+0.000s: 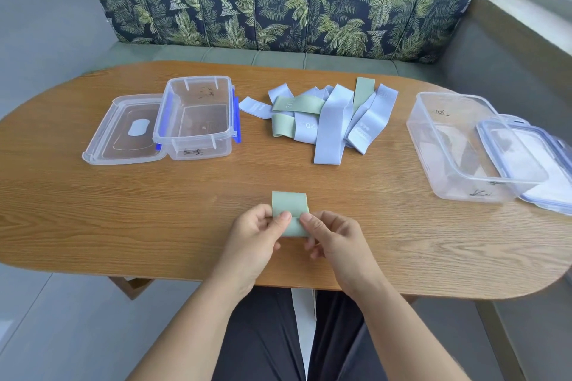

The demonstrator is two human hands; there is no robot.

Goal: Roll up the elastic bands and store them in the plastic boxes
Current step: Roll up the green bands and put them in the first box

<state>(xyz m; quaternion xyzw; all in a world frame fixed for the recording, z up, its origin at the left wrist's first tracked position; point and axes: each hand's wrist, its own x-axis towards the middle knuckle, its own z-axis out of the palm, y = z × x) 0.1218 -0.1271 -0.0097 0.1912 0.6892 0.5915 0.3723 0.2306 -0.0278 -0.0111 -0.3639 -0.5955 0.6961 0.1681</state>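
Both your hands, left hand (258,227) and right hand (328,233), pinched a green elastic band (289,204) between thumbs and fingertips, likely to start its roll. Beyond your fingers lay the band pile (325,116), flanked by two open plastic boxes (193,116).

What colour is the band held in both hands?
Pale green band, seen in the head view.

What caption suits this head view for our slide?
Left hand and right hand pinch a part-rolled green band at the table; loose bands, left box and right box wait beyond.
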